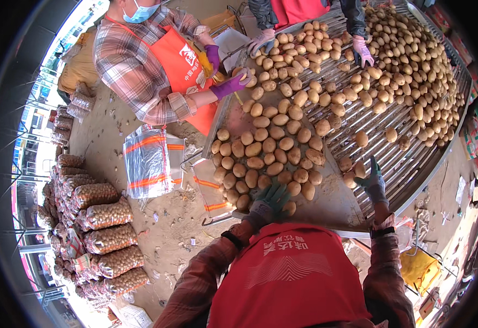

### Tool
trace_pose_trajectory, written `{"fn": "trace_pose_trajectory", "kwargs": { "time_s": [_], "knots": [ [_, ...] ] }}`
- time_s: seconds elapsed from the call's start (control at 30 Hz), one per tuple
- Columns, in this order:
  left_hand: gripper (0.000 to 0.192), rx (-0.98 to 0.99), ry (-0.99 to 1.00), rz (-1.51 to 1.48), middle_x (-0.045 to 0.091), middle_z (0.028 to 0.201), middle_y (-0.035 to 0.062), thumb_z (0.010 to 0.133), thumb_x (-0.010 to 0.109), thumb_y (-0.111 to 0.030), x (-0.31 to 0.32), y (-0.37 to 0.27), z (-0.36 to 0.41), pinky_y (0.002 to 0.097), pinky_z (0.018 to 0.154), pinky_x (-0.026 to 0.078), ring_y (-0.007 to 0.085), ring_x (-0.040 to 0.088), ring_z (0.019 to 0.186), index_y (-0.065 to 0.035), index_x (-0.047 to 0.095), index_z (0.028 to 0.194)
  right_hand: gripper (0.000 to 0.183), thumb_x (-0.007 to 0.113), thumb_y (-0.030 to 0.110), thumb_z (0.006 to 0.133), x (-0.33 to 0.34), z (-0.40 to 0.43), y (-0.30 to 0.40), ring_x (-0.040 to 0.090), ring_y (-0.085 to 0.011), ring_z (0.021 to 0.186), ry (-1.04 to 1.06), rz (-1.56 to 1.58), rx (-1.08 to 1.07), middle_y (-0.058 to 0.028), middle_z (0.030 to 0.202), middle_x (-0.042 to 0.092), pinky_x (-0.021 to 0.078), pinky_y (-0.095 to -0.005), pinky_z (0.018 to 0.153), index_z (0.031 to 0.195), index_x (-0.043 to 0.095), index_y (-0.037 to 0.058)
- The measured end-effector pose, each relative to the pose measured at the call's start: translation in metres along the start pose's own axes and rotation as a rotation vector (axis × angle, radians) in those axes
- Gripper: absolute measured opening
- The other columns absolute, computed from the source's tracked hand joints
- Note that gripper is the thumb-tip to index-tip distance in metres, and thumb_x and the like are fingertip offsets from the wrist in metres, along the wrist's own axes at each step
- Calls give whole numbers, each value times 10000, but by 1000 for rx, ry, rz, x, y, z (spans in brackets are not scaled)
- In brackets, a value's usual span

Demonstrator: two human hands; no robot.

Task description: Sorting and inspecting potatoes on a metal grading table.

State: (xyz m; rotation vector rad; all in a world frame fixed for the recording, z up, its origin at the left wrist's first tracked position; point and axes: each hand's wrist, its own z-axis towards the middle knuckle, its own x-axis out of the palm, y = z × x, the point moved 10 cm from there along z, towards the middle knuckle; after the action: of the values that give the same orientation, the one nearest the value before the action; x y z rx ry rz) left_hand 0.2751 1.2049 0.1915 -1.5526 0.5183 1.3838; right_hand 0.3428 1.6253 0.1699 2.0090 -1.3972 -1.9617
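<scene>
My gloved left hand (272, 201) lies with spread fingers against the near edge of a group of potatoes (261, 145) on a flat metal tray surface (329, 205). One potato (289, 208) sits just beside its palm. Over the slatted sorting rack (386, 168), my gloved right hand (372, 180) is held with fingers apart, close to a few potatoes (349, 178) at the boundary of plate and slats. Neither hand visibly grips anything. A large heap of potatoes (419, 78) covers the far right of the rack.
A masked co-worker's purple-gloved hand (231, 85) holds a potato across the tray at left. Another person's gloved hands (362, 51) reach over the far side. A plastic-lined bag (147, 162) hangs off the left side. Filled mesh sacks (112, 240) are stacked on the floor.
</scene>
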Motion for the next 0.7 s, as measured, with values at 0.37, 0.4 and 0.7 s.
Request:
{"fn": "trace_pose_trajectory", "kwargs": {
  "time_s": [0.37,0.4,0.7],
  "knots": [
    [731,68,53,28,418,1601,155,930,686,-512,30,-9,10,636,1216,363,420,341,1551,-213,491,1568,1375,1056,390,538,84,1,13,597,-424,1316,186,99,-44,-241,1458,530,536,-497,1084,1682,331,156],
    [736,93,26,73,408,1610,150,926,691,-511,31,-11,9,638,1226,351,416,326,1560,-212,491,1568,1353,1047,365,550,86,-4,21,586,-431,1329,202,55,-37,-241,1463,522,533,-500,1092,1681,332,164],
    [655,65,27,-4,475,1535,162,882,685,-452,28,-9,2,608,1243,317,394,348,1544,-130,536,1434,1158,963,244,675,119,-29,134,521,-459,1423,296,83,-228,-278,1566,443,521,-497,1133,1667,369,185]
  ]
}}
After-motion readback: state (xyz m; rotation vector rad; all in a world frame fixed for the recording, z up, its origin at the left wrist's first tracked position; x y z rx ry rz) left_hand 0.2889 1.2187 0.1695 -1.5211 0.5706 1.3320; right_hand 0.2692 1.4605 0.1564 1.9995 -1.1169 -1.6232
